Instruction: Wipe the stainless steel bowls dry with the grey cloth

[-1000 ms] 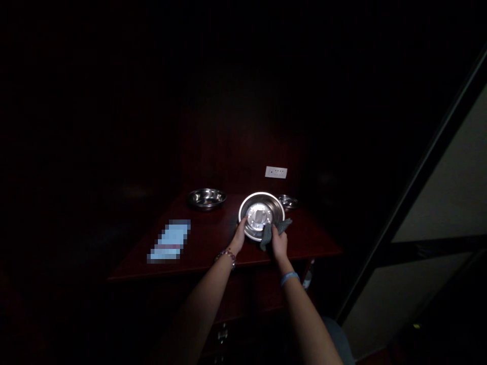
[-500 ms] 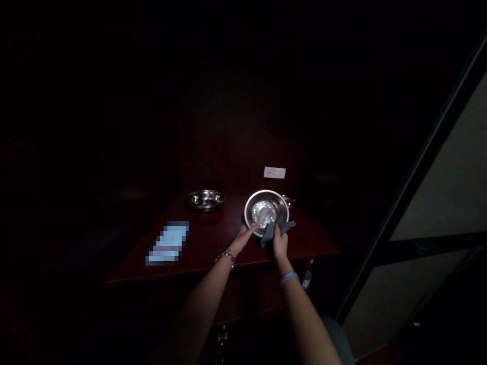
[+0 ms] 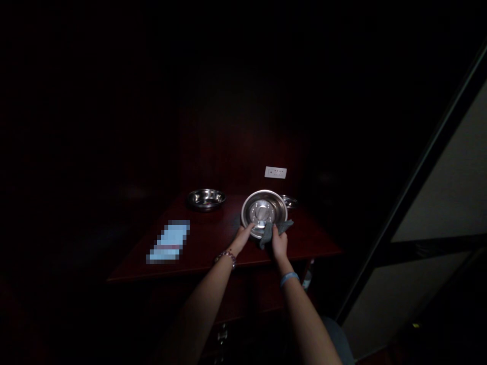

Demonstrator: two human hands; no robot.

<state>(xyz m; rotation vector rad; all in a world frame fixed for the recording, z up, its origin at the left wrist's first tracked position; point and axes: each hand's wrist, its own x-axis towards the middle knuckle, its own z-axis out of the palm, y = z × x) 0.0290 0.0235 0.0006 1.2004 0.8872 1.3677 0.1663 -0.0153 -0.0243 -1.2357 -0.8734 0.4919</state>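
A shiny metal bowl [image 3: 280, 207] is held tilted above the dark red table [image 3: 198, 238], its inside facing me. My left hand [image 3: 241, 240] grips its lower left rim, thumb over the edge and fingers hidden behind. At the lower right rim, my right hand [image 3: 279, 244] is closed on a grey cloth [image 3: 268, 235], which is pressed over the bowl's edge. Part of the cloth hangs down and a corner sticks out to the right.
A shallow metal dish [image 3: 206, 200] stands at the back left of the table. Another metal dish [image 3: 290, 202] sits partly hidden behind the bowl. A blurred-out light blue patch [image 3: 169, 242] lies at the left. A white socket plate [image 3: 275, 173] is on the back wall.
The bowl has shifted slightly left and turned a little in my hands. My left thumb has slid from further inside the bowl toward its rim. Both hands keep their hold.
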